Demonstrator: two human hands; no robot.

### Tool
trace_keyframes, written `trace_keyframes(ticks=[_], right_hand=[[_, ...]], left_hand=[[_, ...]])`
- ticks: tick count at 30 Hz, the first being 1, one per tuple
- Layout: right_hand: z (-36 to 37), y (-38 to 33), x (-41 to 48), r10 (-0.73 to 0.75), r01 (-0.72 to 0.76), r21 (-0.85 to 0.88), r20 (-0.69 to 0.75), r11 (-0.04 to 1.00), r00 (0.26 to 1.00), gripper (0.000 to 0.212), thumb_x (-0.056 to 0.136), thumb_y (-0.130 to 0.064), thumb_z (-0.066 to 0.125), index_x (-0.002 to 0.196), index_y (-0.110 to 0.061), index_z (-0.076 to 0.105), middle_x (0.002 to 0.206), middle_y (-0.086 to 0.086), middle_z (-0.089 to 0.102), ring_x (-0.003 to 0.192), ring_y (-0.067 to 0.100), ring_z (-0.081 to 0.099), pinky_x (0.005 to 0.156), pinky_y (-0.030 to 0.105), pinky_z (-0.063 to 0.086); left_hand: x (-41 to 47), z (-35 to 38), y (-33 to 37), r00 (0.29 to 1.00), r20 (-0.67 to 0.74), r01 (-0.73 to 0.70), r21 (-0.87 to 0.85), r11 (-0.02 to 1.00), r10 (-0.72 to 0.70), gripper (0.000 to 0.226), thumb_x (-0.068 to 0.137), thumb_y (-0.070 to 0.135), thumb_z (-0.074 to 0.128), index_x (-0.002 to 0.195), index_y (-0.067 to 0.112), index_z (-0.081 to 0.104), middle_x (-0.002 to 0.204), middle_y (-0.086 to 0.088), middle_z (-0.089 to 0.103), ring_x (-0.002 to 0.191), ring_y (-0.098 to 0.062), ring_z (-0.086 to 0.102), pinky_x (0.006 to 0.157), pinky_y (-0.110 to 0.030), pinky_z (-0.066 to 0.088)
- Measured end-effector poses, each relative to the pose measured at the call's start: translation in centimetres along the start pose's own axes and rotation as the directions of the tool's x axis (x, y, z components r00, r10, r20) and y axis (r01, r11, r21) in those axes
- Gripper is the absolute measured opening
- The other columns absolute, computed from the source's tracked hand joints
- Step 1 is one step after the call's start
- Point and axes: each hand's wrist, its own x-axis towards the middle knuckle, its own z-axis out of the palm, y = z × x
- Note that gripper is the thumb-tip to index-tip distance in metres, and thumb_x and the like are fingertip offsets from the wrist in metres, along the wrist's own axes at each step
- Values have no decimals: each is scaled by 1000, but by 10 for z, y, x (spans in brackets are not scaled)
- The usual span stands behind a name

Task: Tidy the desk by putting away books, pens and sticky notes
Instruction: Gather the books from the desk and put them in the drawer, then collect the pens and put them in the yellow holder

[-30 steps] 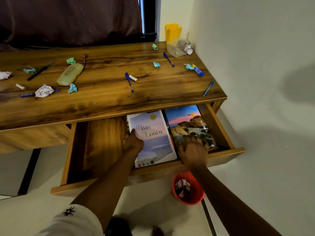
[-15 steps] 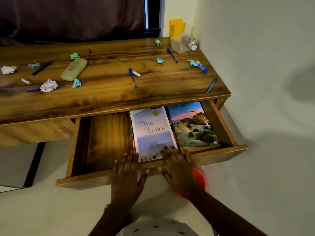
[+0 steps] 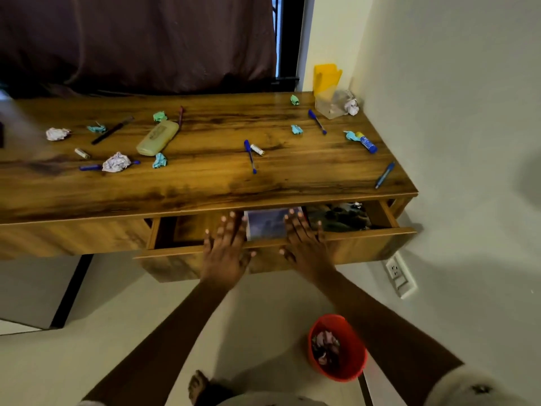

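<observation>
Slid mostly shut since half a second ago: drawer (image 3: 366,244), with just a strip of the books (image 3: 266,227) showing beneath the worktop (image 3: 205,183) edge. Left hand (image 3: 225,253) and right hand (image 3: 304,247) pressed flat on drawer front, fingers straight and spread, grasping nothing. Pens (image 3: 251,155) and crumpled sticky notes (image 3: 159,160) scattered across worktop.

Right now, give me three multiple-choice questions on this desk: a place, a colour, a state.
1. The red plastic bin stands: A on a chair; B on the floor; C on a shelf.
2. The upright plastic holder at the wooden desk back corner is: A yellow; B green; C black.
3. The wooden drawer is: A fully shut; B partly open; C lifted out.
Answers: B, its base rests on the floor; A, its plastic is yellow; B, a book cover shows in the gap, left hand and right hand flat on its front.
</observation>
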Motion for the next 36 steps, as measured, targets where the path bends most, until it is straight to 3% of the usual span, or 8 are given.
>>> trace_keyframes(ticks=[3,7,21,25,27,29,33,36], right_hand=[[-12,16,40,-42,43,-43,18,998,999,90,84,-53,55,149,-12,9,157,10,15,145,26,14,112,56,6],[-28,30,86,-103,111,-104,82,988,991,93,86,-58,49,150,-16,-3,160,5,-1,147,23,-3,114,55,-3],[-18,26,115,-79,79,2,119,997,990,83,87,-48,53,150,-29,2,159,-4,2,147,21,4,115,55,7],[-37,27,115,-33,-40,316,223,948,974,70,89,-54,48,147,-25,24,157,2,19,145,22,16,116,53,12],[-56,37,106,56,-151,589,177,794,983,51,90,-46,52,134,-19,50,139,6,49,129,23,44,107,41,34],[-65,59,96,214,-182,597,17,781,977,32,89,-30,57,117,-14,63,119,8,63,112,25,56,95,37,44],[-76,122,89,593,-533,334,-107,777,798,40,92,-27,50,127,-8,49,129,16,52,119,33,48,96,41,43],[-93,152,90,760,-745,217,16,631,649,64,92,-31,53,142,-4,25,142,23,38,130,38,37,106,45,35]], left_hand=[[41,-15,-27,999,29,19,66,998,-20,95,82,68,43,151,24,-6,159,-7,-5,147,-25,-4,114,-50,-3],[86,-27,-46,992,125,-39,211,977,13,102,78,77,38,149,24,-12,160,-5,-7,147,-25,-5,117,-50,-1],[113,-14,-60,989,142,-66,124,990,49,91,83,72,34,150,27,-6,160,-2,2,147,-23,2,118,-46,7],[119,-28,-43,973,225,45,51,998,-56,95,81,64,53,151,24,2,160,-2,5,147,-26,5,116,-48,14],[127,-36,-30,931,336,148,16,989,-145,95,81,59,58,151,20,7,159,-6,6,146,-32,6,115,-50,20],[132,-40,-14,906,391,200,-53,978,-164,89,79,62,58,147,18,22,156,-12,16,142,-37,16,112,-53,25],[140,-37,27,968,248,51,-316,947,30,70,80,66,51,134,23,45,143,-8,43,129,-29,42,108,-47,34],[149,-48,64,963,240,104,-749,654,121,50,87,42,62,132,23,50,137,2,48,124,-15,47,102,-28,39]])
